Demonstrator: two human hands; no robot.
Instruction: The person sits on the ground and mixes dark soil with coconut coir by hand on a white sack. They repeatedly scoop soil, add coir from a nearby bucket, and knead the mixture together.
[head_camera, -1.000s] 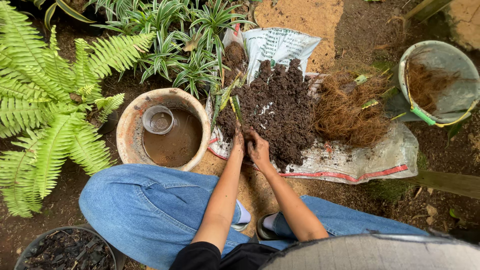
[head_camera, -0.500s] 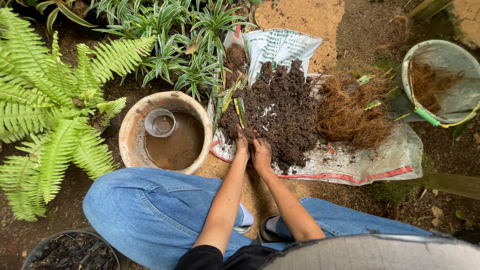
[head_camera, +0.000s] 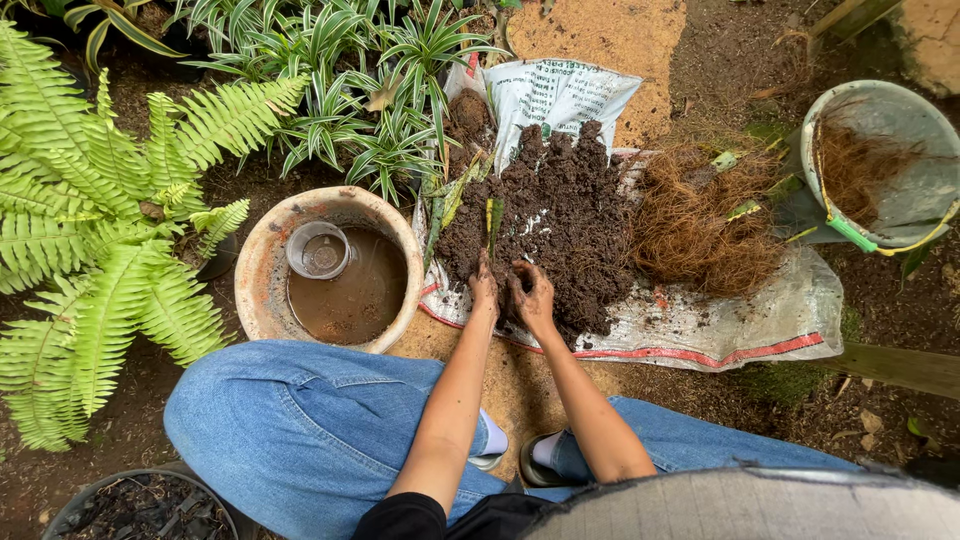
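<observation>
Head view: we press both hands into the near edge of the dark, crumbly soil heap (head_camera: 560, 220), which lies on the white woven plastic sack (head_camera: 720, 320). Our left hand (head_camera: 484, 285) and right hand (head_camera: 533, 297) rest side by side, fingers curled into the soil. We judge the soil loose, soft and light per handful; scoop it from below with cupped palms. The muddy round clay basin (head_camera: 262, 290) sits to the left.

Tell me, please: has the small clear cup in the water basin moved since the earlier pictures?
No. The clear cup sits at the same upper-left spot inside the clay basin of muddy water, near its rim, as before.
</observation>
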